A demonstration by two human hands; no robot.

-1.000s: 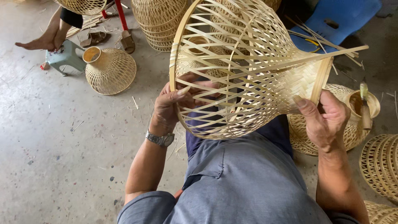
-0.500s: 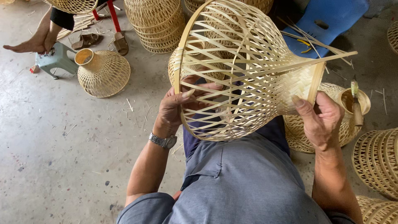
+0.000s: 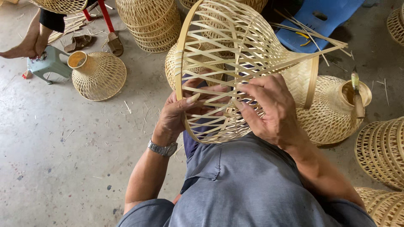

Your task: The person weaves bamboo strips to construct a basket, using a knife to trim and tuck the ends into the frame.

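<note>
A woven bamboo lampshade frame [image 3: 235,50], open lattice with a tightly woven neck at the right, is held over my lap. My left hand [image 3: 176,113] grips its wide rim at the lower left, thumb across the rim strip and fingers inside the lattice. My right hand [image 3: 269,109] lies on the outside of the lattice near the middle, its fingers pinching the strips. Loose strip ends stick out past the neck to the upper right.
Finished woven shades lie around: one on the floor at the left [image 3: 99,75], a stack behind [image 3: 149,23], one at the right with a knife resting on it [image 3: 357,98], more at the right edge [image 3: 383,147]. Another person's leg [image 3: 29,42], a small stool [image 3: 48,63], sandals and a blue seat [image 3: 320,21] are beyond.
My right hand has moved from the woven neck at the right to the middle of the lattice. The frame has tilted a little; my left hand stays on the rim.
</note>
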